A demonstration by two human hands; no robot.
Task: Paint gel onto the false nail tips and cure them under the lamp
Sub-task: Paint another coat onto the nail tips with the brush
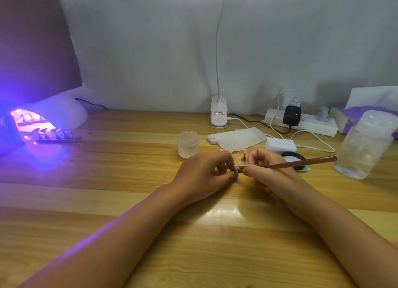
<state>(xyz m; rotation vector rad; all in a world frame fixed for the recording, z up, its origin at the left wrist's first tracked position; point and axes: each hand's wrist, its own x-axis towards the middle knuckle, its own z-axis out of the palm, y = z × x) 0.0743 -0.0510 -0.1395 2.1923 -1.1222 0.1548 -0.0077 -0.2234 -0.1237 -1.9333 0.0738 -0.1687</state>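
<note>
My left hand [206,169] pinches a small pink false nail tip [236,168] at the middle of the wooden table. My right hand [265,164] grips a brown brush [301,163], its bristle end touching that tip. Behind the fingers stands another pink tip on a small stand [244,155]. At the far left the white curing lamp [53,113] glows violet, and a strip with several nail tips [57,136] lies partly under its mouth.
A frosted jar [188,144] stands behind my left hand. White tissue [235,139], a white block [280,145] and a black lid [294,158] lie nearby. A clear bottle [364,145] stands at the right. A power strip [301,121] and desk lamp base [218,113] line the back.
</note>
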